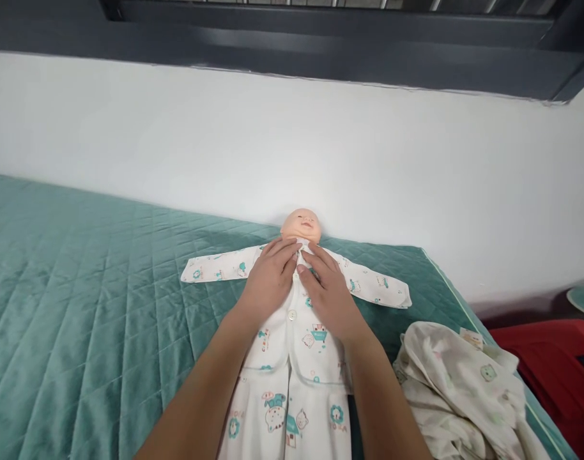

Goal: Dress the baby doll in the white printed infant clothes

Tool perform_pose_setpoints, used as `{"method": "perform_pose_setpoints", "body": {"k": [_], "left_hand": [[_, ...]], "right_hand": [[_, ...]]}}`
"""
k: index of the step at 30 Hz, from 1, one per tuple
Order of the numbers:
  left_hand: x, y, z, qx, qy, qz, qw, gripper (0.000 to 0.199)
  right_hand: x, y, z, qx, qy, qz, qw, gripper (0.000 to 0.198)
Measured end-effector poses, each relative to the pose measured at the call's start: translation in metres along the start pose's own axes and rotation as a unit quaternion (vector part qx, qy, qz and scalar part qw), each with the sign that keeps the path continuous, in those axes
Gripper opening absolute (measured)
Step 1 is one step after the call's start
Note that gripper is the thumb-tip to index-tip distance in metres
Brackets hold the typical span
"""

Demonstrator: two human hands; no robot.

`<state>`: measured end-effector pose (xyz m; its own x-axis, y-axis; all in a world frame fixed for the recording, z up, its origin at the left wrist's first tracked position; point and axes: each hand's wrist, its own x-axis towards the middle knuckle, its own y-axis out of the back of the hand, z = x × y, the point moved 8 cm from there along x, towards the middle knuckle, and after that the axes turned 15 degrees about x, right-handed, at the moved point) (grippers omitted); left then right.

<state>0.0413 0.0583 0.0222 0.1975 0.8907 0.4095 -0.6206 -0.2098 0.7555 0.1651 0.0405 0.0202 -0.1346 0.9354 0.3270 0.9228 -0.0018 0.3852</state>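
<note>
A baby doll (pixel 301 225) lies on its back with its head by the wall, dressed in a white baby shirt (pixel 315 332) printed with small animals and houses. My left hand (pixel 271 273) is at the shirt's front edge just below the doll's chin, its fingertips closed on the cloth. Close beside it, my right hand (pixel 326 289) holds the other front edge near the top, thumb and fingers bent at the opening. Lower down the front, a round button (pixel 292 315) shows. Matching white pants (pixel 273 421) lie below the shirt hem. The shirt's sleeves stretch out to both sides.
Under the doll spreads a green quilted bed cover (pixel 105 306). A crumpled white printed cloth (pixel 459 390) lies at the right near the bed's edge. Beyond that edge is a red object (pixel 555 364). A white wall (pixel 273 140) stands behind, with a dark window frame (pixel 296 45) above.
</note>
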Motion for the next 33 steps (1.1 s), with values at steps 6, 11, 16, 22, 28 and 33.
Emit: {"method": "perform_pose_setpoints", "body": {"k": [6,11,16,22,28,33], "left_hand": [[0.011,0.004,-0.002,-0.027,0.022,0.008,0.999,0.035],[0.031,0.003,-0.009,-0.004,0.071,-0.015,0.997,0.03],[0.034,-0.002,-0.01,-0.034,0.083,-0.057,0.994,0.021],[0.031,-0.001,-0.005,-0.06,0.053,-0.054,0.995,0.013],[0.031,0.001,-0.005,-0.061,0.064,-0.043,0.995,0.024],[0.021,0.005,-0.004,-0.115,0.033,-0.05,0.992,0.024]], "right_hand": [[-0.001,-0.002,0.002,-0.005,-0.011,0.0,1.0,0.039],[-0.001,0.001,0.003,0.006,-0.018,0.01,1.0,0.038],[-0.001,0.003,0.004,0.021,-0.022,0.027,0.999,0.031],[-0.002,0.005,0.007,0.062,-0.032,0.079,0.994,0.024],[-0.004,0.005,0.011,0.091,-0.059,0.079,0.991,0.027],[-0.004,0.007,0.022,0.18,-0.092,0.069,0.977,0.03]]}}
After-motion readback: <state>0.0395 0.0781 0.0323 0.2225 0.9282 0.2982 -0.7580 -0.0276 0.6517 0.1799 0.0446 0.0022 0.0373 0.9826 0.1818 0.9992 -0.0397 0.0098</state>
